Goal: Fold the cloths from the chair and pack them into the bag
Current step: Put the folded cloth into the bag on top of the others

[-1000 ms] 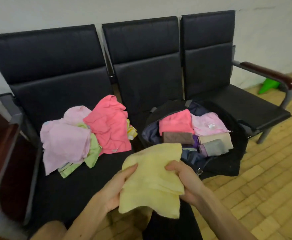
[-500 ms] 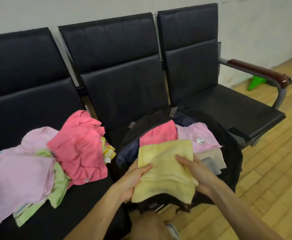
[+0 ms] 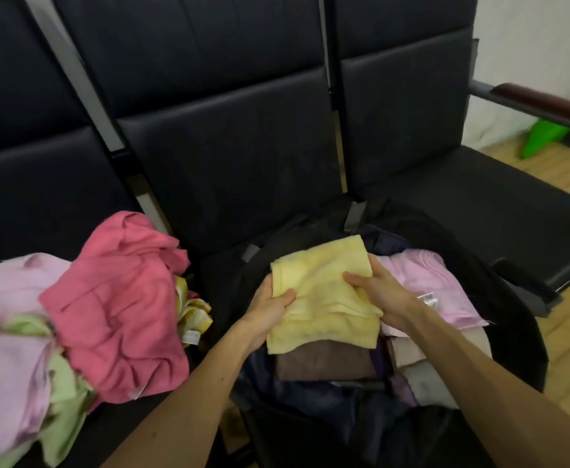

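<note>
Since half a second ago the folded yellow cloth (image 3: 324, 292) has gone deeper over the open black bag (image 3: 499, 298), and it now lies at the bag's far end. On the row of black chairs (image 3: 229, 163) the bag sits right of an unfolded heap of coral cloth (image 3: 118, 305), pale pink cloth (image 3: 6, 332) and green cloth (image 3: 64, 393). Inside the bag, a folded pink cloth (image 3: 435, 282) and a brown cloth (image 3: 324, 363) border the yellow cloth, which the left hand (image 3: 266, 312) pinches at its left edge and the right hand (image 3: 381, 295) grips at its right.
</note>
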`<control>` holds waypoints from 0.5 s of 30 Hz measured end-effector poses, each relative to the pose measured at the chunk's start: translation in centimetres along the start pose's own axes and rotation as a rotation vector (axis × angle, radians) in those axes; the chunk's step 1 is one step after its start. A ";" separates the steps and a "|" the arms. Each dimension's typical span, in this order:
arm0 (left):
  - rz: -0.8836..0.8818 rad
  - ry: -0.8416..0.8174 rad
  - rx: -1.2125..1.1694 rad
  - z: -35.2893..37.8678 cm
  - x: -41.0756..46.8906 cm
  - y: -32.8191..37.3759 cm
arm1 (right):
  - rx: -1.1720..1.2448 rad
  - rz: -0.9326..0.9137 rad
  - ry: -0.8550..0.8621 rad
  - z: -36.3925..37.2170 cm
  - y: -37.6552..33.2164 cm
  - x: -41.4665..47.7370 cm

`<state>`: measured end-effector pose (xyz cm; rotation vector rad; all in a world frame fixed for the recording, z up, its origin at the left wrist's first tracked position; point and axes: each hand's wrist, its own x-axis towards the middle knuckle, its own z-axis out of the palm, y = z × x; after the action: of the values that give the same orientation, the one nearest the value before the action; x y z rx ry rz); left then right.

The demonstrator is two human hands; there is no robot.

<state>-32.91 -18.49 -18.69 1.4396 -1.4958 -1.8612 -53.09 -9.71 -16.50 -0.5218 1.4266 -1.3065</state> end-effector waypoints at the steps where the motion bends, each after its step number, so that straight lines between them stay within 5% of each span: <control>1: 0.009 0.014 0.027 -0.1 0.5 -0.1 | -0.034 -0.014 0.000 -0.1 0.3 0.4; 15: -0.029 0.032 0.352 -0.9 0.5 2.5 | -0.779 -0.020 0.163 1.7 -1.4 -0.2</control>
<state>-33.10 -20.30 -16.65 1.6403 -1.8652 -1.6386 -51.98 -10.61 -14.89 -0.9504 2.0672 -0.7774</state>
